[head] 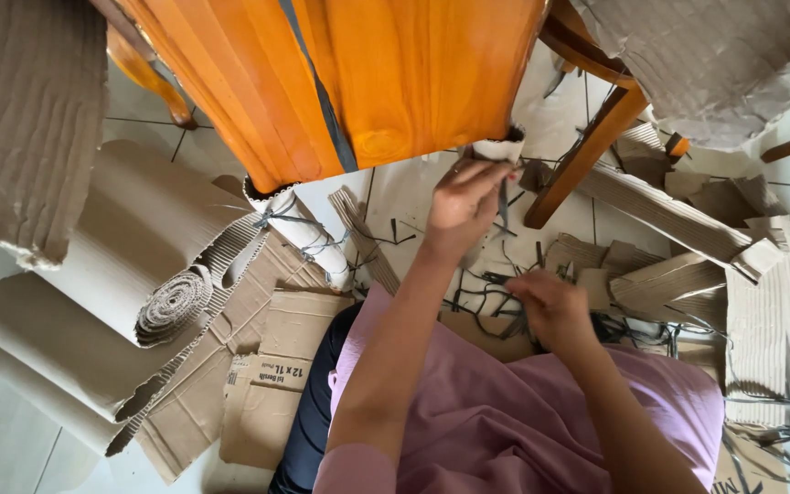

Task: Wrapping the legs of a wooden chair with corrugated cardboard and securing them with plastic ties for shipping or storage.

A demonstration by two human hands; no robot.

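My left hand is raised and grips a small rolled piece of corrugated cardboard just under the edge of an orange wooden stool seat. A dark string hangs from the roll down past that hand. My right hand is lower, above my lap, with its fingers closed around dark strings. Both forearms reach out over my pink garment.
A cardboard roll tied with string lies left of my hands. Rolled and flat corrugated sheets cover the tiled floor at left. Cardboard scraps and loose dark strings lie at right. A wooden leg slants beside my left hand.
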